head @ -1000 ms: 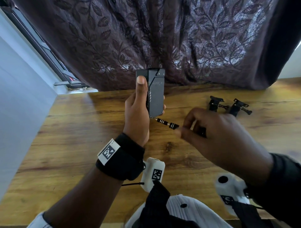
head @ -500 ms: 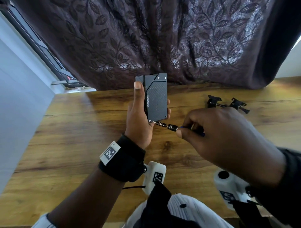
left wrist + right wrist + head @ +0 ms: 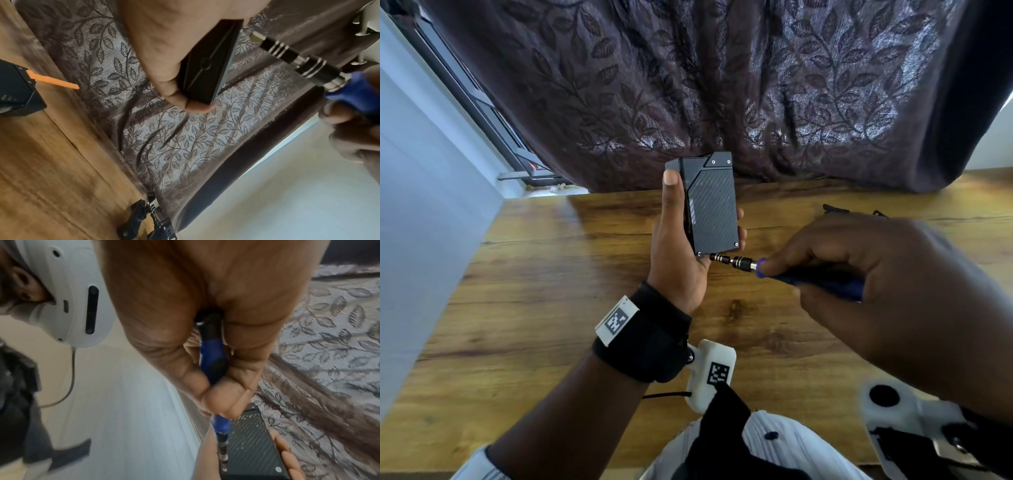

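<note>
Now the left hand (image 3: pixel 681 260), gripping the black box (image 3: pixel 714 205) upright above the desk (image 3: pixel 551 308), has turned its patterned face into view. The right hand (image 3: pixel 876 274), closed round the blue screwdriver (image 3: pixel 736 262), has brought the bit to the near-left corner screw, seemingly ready for turning.

**Left arm.** Our forearm (image 3: pixel 571 421) enters from 7 o'clock and runs toward 12 o'clock, with the wrist straight.

**Left hand** (image 3: pixel 681 253). We hold it raised, palm turned toward 3 o'clock. The thumb (image 3: pixel 673 192) lies straight up one long edge of the black case (image 3: pixel 710 205). The fingers (image 3: pixel 740 216) wrap round the opposite edge, and only their tips show.

**Right arm.** It enters from 4 o'clock in a dark sleeve.

**Right hand** (image 3: pixel 876 274). Its back is uppermost, knuckles toward 9 o'clock, fingers curled. Thumb and forefinger pinch the screwdriver (image 3: pixel 791 279) near the front of its handle.

**Spacing.** Our two hands are near each other and do not touch.
</note>
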Action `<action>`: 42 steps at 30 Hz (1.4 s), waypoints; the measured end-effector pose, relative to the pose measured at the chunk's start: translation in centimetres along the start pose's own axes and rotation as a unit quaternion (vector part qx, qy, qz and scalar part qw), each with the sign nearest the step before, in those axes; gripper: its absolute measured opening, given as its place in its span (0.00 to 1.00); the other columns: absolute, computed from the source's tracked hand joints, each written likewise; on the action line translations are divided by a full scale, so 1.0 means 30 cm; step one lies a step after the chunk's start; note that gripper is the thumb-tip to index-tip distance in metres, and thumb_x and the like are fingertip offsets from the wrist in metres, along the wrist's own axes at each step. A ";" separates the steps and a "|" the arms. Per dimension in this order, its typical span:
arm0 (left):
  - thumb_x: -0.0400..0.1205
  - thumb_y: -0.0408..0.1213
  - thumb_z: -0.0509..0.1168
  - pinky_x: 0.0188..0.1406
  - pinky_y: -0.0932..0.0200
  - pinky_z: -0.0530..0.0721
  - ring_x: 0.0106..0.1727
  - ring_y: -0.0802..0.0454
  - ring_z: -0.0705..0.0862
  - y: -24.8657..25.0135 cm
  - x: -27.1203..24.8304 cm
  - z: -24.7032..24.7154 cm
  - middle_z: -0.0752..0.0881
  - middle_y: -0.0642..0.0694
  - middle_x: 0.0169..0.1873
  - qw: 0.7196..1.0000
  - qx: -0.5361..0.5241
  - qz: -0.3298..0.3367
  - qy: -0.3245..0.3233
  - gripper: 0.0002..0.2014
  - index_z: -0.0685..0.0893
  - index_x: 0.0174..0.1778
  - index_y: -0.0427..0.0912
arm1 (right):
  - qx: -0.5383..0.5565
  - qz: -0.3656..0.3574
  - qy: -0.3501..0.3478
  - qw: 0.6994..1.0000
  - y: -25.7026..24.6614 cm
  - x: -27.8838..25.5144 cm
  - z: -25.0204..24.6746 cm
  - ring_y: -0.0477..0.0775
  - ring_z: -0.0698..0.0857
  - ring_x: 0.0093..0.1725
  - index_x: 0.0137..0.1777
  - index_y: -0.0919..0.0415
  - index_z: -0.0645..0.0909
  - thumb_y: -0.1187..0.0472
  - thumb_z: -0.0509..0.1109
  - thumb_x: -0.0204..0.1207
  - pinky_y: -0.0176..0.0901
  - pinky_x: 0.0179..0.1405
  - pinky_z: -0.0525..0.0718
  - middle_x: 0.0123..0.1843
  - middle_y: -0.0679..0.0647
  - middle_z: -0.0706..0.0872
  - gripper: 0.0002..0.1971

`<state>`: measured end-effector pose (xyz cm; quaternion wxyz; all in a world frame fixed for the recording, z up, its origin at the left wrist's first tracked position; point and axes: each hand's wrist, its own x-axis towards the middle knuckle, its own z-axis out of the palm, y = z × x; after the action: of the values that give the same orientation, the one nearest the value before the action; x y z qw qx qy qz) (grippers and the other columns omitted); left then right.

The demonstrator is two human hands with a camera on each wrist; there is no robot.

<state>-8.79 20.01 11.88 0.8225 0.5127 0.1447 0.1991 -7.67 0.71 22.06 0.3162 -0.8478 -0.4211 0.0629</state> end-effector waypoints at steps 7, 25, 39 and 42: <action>0.92 0.62 0.45 0.43 0.46 0.88 0.40 0.42 0.87 0.005 -0.006 0.022 0.89 0.41 0.41 1.000 0.005 0.004 -0.003 0.33 0.84 0.66 0.38 | -0.098 -0.071 0.074 0.990 0.005 -0.030 0.044 0.45 0.79 0.35 0.45 0.49 0.83 0.58 0.75 0.67 0.40 0.33 0.81 0.43 0.43 0.82 0.08; 0.88 0.65 0.52 0.46 0.46 0.89 0.46 0.42 0.88 -0.018 -0.008 0.023 0.89 0.38 0.47 1.000 -0.008 -0.012 -0.013 0.32 0.84 0.69 0.41 | -0.130 -0.039 -0.001 0.991 0.008 0.016 0.016 0.39 0.77 0.26 0.48 0.44 0.76 0.39 0.70 0.70 0.35 0.23 0.76 0.32 0.38 0.80 0.14; 0.89 0.66 0.49 0.44 0.46 0.86 0.42 0.36 0.84 0.006 0.035 0.003 0.85 0.29 0.46 1.000 0.003 0.004 -0.026 0.40 0.81 0.72 0.29 | -0.133 -0.034 0.064 0.989 0.035 0.011 0.057 0.48 0.78 0.22 0.44 0.50 0.84 0.43 0.66 0.78 0.41 0.19 0.77 0.25 0.43 0.80 0.13; 0.91 0.62 0.49 0.42 0.48 0.88 0.42 0.40 0.86 0.015 0.038 0.013 0.87 0.35 0.44 1.000 -0.011 0.011 -0.006 0.34 0.85 0.66 0.34 | -0.128 -0.063 0.031 0.989 0.031 0.014 0.056 0.52 0.83 0.34 0.55 0.48 0.80 0.48 0.73 0.72 0.47 0.26 0.83 0.44 0.43 0.83 0.13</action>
<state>-7.69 20.42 12.41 0.8268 0.5065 0.1319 0.2062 -7.40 1.43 20.24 0.2212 -0.8547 -0.4681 -0.0383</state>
